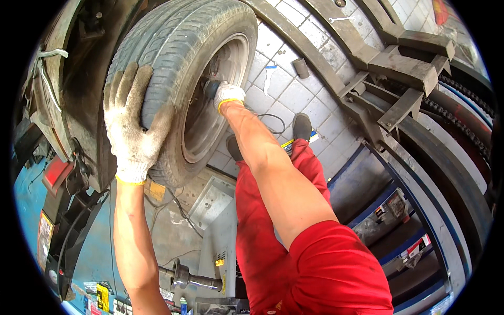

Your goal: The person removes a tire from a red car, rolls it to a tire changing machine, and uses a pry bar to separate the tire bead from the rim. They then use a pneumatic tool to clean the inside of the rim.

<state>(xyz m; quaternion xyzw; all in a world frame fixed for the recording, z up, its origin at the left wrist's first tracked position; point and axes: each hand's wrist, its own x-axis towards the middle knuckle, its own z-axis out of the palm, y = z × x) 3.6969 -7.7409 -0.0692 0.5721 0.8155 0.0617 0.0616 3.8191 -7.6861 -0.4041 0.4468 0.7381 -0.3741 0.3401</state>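
Note:
A car wheel stands upright in the upper left, its black tyre (178, 47) facing left and its dusty grey rim (236, 50) facing right. My left hand (134, 123), in a dirty white work glove, lies against the tread with its fingers spread. My right hand (229, 93), gloved too, reaches into the hollow of the rim. Its fingers are closed round a dark, rounded tool (211, 89) near the wheel's hub; most of that tool is hidden by the glove, so its kind does not show.
A dark cable (275, 122) loops over the white floor tiles (294, 97), near a metal cylinder (301, 68). Steel lift beams (362, 47) cross the upper right, with a spanner (341, 19) on one. Blue-edged shelving (378, 210) stands right; a machine with a metal shaft (202, 282) stands below.

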